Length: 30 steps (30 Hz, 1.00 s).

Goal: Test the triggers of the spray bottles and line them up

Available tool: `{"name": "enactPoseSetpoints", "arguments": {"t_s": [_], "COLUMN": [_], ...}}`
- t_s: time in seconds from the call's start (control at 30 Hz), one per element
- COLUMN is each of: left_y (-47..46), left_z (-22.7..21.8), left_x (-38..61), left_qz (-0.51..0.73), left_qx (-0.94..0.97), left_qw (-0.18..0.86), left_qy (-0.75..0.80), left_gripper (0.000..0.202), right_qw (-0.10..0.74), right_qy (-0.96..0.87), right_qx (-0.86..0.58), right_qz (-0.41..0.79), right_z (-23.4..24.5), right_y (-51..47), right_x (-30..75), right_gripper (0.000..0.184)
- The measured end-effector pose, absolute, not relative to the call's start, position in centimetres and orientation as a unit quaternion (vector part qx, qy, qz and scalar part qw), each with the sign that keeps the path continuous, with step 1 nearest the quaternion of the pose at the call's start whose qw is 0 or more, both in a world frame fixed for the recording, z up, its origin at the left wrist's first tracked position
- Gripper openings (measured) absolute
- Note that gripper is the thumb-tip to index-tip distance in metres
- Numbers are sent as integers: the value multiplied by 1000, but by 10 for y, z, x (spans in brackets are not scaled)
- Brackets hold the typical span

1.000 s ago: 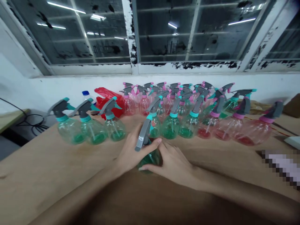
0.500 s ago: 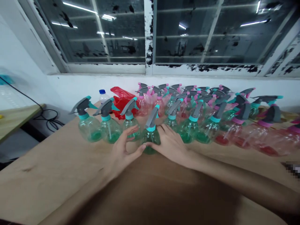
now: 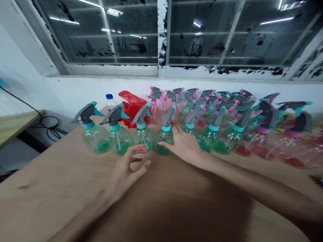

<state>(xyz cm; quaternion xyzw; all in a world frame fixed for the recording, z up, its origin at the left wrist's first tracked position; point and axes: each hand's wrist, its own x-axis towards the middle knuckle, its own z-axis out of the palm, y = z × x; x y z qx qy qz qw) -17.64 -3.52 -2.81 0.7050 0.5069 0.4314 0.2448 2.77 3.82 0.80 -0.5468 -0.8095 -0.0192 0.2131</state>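
Pushed back from the open front of the bench [image 3: 50, 188] since the earlier frame, one green spray bottle [image 3: 164, 135] now stands upright within the front row, in the space between a turquoise-collared bottle on its left [image 3: 142, 136] and another on its right [image 3: 189, 127]. Right hand [image 3: 188, 149]: curved about the bottle's right side, the thumb across its near face and the fingers beside its shoulder, their tips hidden, so that the hold appears light. Left hand [image 3: 127, 169]: drawn away from the bottle, empty, with fingers parted and loosely bent, nearer the bench's left edge and just before the row; contact with the bottles there cannot be made out. To judge by this alignment, the bottle is all but set, only the right hand's release remaining undone. Pink-collared bottles [image 3: 264, 144] continue the row towards the bench's right end; further spray bottles [image 3: 155, 112] and a red plastic bag [image 3: 132, 104] stand behind, near the far edge along the wall [image 3: 83, 89].
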Motion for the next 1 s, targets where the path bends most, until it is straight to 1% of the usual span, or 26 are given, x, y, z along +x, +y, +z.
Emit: {"name": "enactPoseSetpoints", "arguments": {"t_s": [0.13,0.33,0.47,0.53,0.6,0.63,0.7,0.77,0.83,1.0], "left_y": [-34,-34,-36,-37,-39,-39,-39,-39,-40,-44], "left_z": [-31,-31,-31,-31,-32,-33,-36,-39,-41,-35], "left_x": [-177,-175,-168,-164,-161,-159,-157,-154,-150,-139], "left_qz": [416,392,388,388,384,383,372,355,347,343], "left_qx": [712,717,721,723,725,726,727,728,735,751], "left_qw": [254,266,268,270,277,282,298,316,321,312], "left_qy": [506,512,508,504,500,497,494,494,487,471], "left_gripper": [39,38,35,32,30,30,30,30,30,32], "right_qw": [211,215,250,267,287,302,323,327,323,313], "right_qy": [-806,-801,-813,-819,-818,-811,-792,-772,-761,-761], "right_qx": [-553,-559,-525,-508,-498,-501,-519,-545,-563,-568], "right_qz": [-14,-4,-5,3,24,21,1,-13,-10,35], "right_z": [7,6,10,12,14,14,13,10,7,-1], "right_y": [46,48,25,11,1,-1,0,6,14,30], "right_x": [24,21,35,50,69,79,96,108,112,101], "right_gripper": [68,74,73,65,47,42,38,42,49,67]}}
